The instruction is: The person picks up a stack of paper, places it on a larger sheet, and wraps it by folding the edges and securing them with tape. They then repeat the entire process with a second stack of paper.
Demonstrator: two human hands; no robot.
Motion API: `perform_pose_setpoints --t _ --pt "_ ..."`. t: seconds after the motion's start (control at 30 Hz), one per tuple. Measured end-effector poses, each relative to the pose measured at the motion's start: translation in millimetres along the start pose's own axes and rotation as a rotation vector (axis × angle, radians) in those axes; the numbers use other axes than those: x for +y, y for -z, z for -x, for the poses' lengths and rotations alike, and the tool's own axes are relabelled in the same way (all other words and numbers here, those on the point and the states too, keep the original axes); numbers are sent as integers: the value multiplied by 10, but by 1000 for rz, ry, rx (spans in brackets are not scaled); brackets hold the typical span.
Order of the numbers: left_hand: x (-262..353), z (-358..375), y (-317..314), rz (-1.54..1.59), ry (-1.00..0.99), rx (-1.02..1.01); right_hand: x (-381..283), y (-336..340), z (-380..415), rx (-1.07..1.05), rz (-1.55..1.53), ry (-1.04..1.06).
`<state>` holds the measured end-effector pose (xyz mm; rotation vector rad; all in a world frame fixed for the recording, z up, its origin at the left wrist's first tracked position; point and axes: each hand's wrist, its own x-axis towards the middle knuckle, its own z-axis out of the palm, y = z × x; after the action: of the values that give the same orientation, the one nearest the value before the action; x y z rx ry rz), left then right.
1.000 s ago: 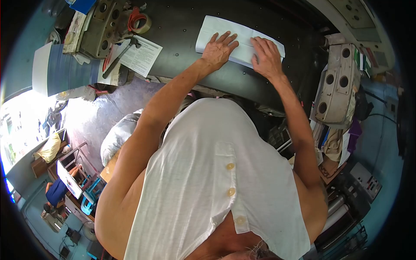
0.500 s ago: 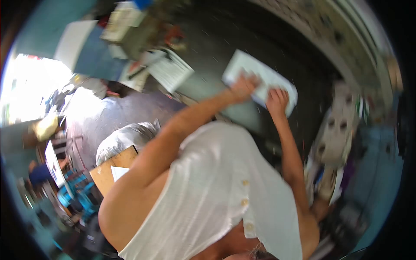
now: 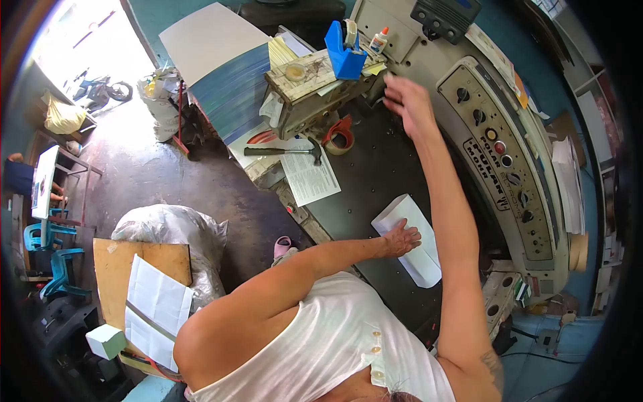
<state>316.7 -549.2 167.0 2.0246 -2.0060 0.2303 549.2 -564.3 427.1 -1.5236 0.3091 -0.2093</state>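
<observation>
We see a dark concrete floor (image 3: 167,181) lit by daylight from an open doorway (image 3: 80,40), teal walls (image 3: 144,20), blue plastic chairs (image 3: 47,261) and a wooden board (image 3: 117,261) at left.

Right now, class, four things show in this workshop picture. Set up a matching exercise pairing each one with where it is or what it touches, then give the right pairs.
Column one:
1. white folded paper stack
2. steel claw hammer
3. blue plastic tape dispenser
4. red-cored roll of brown tape

Column two:
A. on the cluttered wooden box
B. under the left hand
C. lying across the printed sheet
D. flat on the dark machine table, right of the hammer head

Pairs: 1-B, 2-C, 3-A, 4-D

The right hand reaches up, holding nothing.
</observation>
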Motion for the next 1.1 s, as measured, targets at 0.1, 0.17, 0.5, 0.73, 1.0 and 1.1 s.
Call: perform_pose_setpoints --t 0.1,0.17,0.5,0.73,1.0,1.1 --pt "-51 -29 79 46 -7 -37 -205 -306 -728 13 101 -78" --pt "-71 -6 149 62 -16 -62 -321 -467 -893 -22 187 -182" --pt "-135 5 294 104 -49 -109 -480 -625 -1023 69 250 -233" --pt "-138 -10 236 126 -70 -87 -249 -571 -617 170 341 -165" --pt "-99 -132 -253 232 23 -15 475 -497 -557 75 383 2" --pt "-141 -53 -78 170 -46 -117 159 91 43 -67 426 150"
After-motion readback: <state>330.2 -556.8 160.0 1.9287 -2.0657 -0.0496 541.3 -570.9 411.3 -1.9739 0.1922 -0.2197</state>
